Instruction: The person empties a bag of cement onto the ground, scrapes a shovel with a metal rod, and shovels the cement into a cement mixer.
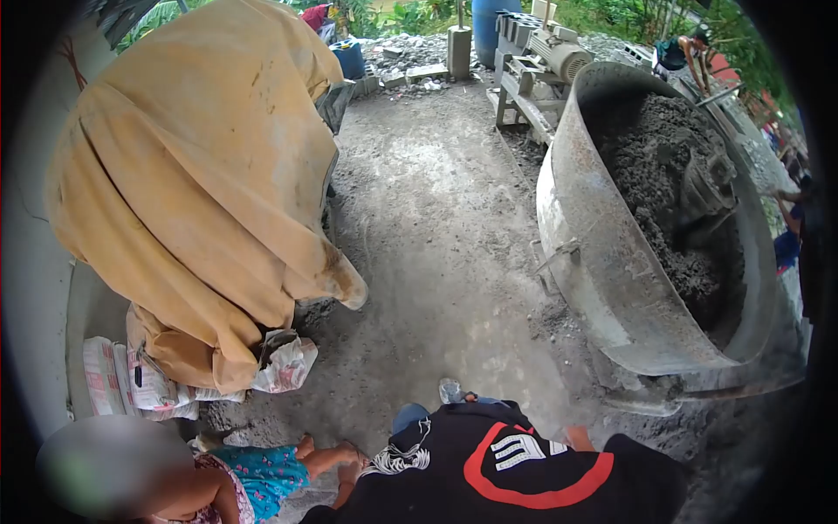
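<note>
My left hand (350,472) is low in the view, beside my black shirt. It meets the hand of a person in a blue patterned garment (262,476) at the lower left and seems closed around it. The fingers are small and partly hidden. My right hand (578,437) shows only in part past the shirt's right side, above the grey ground. Its fingers are hidden, so I cannot tell what it holds, if anything. One of my shoes (450,390) shows ahead of the shirt.
A tan tarp (201,175) covers a bulky pile at left, with printed sacks (109,375) below. At right stands a large round metal mixer pan (602,236) holding dark grey mix (655,166); a motor (559,52) sits behind. Another person (683,54) bends beyond it.
</note>
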